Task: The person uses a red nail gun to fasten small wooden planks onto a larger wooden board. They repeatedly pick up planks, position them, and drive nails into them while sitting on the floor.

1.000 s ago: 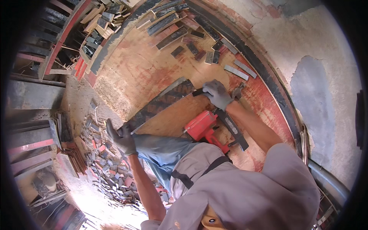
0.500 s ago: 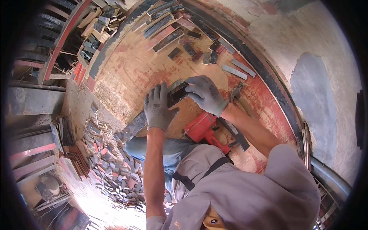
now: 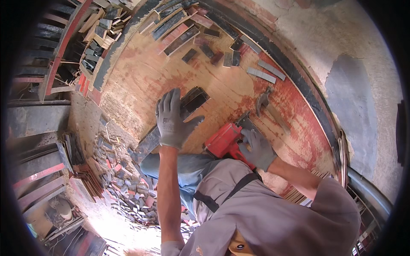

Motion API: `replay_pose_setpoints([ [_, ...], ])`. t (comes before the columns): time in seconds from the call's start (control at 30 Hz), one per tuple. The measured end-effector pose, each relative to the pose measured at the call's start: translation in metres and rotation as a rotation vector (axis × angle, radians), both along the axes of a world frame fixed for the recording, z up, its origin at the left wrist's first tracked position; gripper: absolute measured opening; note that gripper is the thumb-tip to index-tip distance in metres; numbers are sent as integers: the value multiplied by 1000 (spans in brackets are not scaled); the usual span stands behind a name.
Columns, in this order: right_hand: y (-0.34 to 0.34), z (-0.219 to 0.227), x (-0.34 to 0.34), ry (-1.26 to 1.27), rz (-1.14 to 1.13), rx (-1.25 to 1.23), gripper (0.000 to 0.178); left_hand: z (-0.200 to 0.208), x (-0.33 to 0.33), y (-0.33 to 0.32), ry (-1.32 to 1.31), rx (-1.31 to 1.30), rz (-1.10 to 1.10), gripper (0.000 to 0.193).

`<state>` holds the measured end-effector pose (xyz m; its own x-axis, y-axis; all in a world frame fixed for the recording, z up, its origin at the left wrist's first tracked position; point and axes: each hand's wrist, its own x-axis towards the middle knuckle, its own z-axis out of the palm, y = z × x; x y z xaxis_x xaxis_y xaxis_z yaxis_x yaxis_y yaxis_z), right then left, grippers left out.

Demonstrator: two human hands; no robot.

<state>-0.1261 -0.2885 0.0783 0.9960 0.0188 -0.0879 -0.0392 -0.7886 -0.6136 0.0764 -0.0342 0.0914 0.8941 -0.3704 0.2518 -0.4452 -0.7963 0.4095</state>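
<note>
My left hand (image 3: 171, 121), in a grey work glove, lies with its fingers stretched out over a long dark wooden strip (image 3: 148, 140). A short dark wooden block (image 3: 195, 101) sits at the strip's far end, just right of my left fingers. My right hand (image 3: 258, 150), also gloved, is at the handle of a red nail gun (image 3: 222, 138) lying on the work surface. Its fingers are bent but apart, and nothing shows clearly gripped in them. Part of the nail gun's handle and its dark magazine is hidden behind this hand.
A claw hammer (image 3: 273, 113) lies to the right on the worn wooden table (image 3: 141, 81). Two grey strips (image 3: 261, 75) and several dark blocks (image 3: 208, 51) lie farther back. Offcuts (image 3: 139, 200) litter the floor at left, and a plastered wall (image 3: 354, 98) rises at right.
My right hand has let go of the dark block and come back toward me to the nail gun. The left hand stays on the strip; the block remains in place.
</note>
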Motion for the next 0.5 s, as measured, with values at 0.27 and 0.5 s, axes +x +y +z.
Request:
replay_pose_setpoints([
  [0.27, 12, -6, -13, 1012, -118, 194, 110, -31, -7, -3, 51, -322, 9, 47],
  [0.5, 23, -64, -37, 695, -268, 328, 128, -34, -5, -14, 97, -348, 69, 46],
])
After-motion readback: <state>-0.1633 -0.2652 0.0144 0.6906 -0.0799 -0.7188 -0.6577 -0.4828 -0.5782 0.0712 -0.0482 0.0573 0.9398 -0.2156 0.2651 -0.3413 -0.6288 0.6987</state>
